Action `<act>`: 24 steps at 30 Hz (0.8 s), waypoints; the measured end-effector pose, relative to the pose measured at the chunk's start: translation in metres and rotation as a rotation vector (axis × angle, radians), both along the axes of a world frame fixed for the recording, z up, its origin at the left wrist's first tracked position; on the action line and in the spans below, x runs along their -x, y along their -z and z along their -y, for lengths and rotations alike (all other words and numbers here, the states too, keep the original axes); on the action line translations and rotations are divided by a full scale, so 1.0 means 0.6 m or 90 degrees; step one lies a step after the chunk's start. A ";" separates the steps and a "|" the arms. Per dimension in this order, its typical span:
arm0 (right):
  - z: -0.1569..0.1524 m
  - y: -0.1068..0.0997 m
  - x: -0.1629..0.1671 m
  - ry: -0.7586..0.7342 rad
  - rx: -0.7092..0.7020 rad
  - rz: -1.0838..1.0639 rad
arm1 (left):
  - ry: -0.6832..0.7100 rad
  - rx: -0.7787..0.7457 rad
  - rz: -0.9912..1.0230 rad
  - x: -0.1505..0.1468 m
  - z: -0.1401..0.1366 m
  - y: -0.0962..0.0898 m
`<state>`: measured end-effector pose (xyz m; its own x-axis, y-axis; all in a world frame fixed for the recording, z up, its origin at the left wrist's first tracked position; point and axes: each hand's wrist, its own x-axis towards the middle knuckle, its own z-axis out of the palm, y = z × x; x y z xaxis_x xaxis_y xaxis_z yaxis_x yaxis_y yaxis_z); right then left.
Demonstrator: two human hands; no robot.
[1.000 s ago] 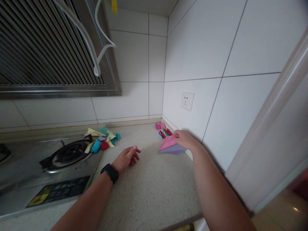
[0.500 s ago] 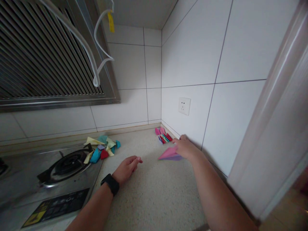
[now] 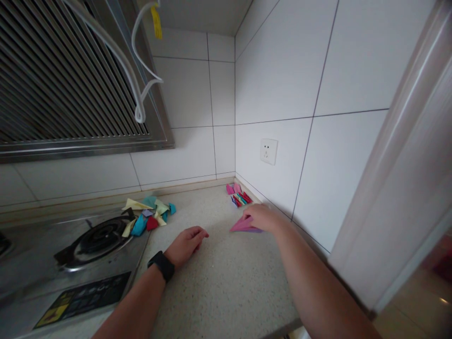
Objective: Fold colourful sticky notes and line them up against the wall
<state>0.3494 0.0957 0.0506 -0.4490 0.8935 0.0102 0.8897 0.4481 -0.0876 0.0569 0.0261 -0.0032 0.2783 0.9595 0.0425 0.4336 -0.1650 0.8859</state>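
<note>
My right hand point(image 3: 263, 217) is closed on a pink paper airplane point(image 3: 240, 225), its fingertips on the folded top. A strip of purple paper point(image 3: 256, 230) shows under the pink one; whether it is a second plane I cannot tell. My left hand point(image 3: 189, 242), with a black watch point(image 3: 161, 266) on the wrist, is loosely curled above the counter with nothing visible in it. Behind my right hand, in the corner, lie several small red, white and blue folded papers point(image 3: 241, 198) and pink ones point(image 3: 233, 188).
A heap of yellow, teal, blue and red folded papers point(image 3: 150, 219) lies at the stove's edge, partly on the burner point(image 3: 102, 238). The speckled counter point(image 3: 226, 282) ends at the right wall, below a socket point(image 3: 269, 151). A white cable point(image 3: 139, 110) hangs by the range hood point(image 3: 88, 84).
My right hand has shifted left and its fingers have closed over the top of the pink paper airplane. The left hand stays nearly in place. The view has moved slightly.
</note>
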 end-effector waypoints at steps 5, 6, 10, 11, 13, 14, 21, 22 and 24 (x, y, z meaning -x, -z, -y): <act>-0.004 0.006 -0.014 0.068 0.034 0.013 | -0.006 0.009 -0.008 0.000 -0.002 0.003; -0.005 0.007 -0.015 0.074 0.035 0.016 | -0.006 0.012 -0.009 0.000 -0.002 0.002; -0.007 0.007 -0.018 0.087 0.030 0.031 | -0.001 0.014 -0.016 -0.001 0.000 -0.001; -0.007 0.007 -0.019 0.089 0.029 0.033 | 0.000 0.016 -0.018 -0.001 0.000 -0.001; -0.009 0.008 -0.021 0.094 0.025 0.036 | 0.003 0.016 -0.020 -0.001 0.000 -0.002; -0.010 0.009 -0.022 0.097 0.023 0.037 | 0.005 0.016 -0.018 0.000 -0.001 -0.002; -0.010 0.005 -0.024 0.094 -0.010 0.016 | 0.001 0.018 -0.004 -0.001 -0.001 0.001; -0.008 0.001 -0.022 0.078 -0.018 0.005 | -0.002 0.018 -0.005 -0.002 0.000 0.001; -0.003 -0.006 -0.015 0.033 -0.036 -0.034 | -0.001 0.014 -0.011 -0.003 0.001 -0.001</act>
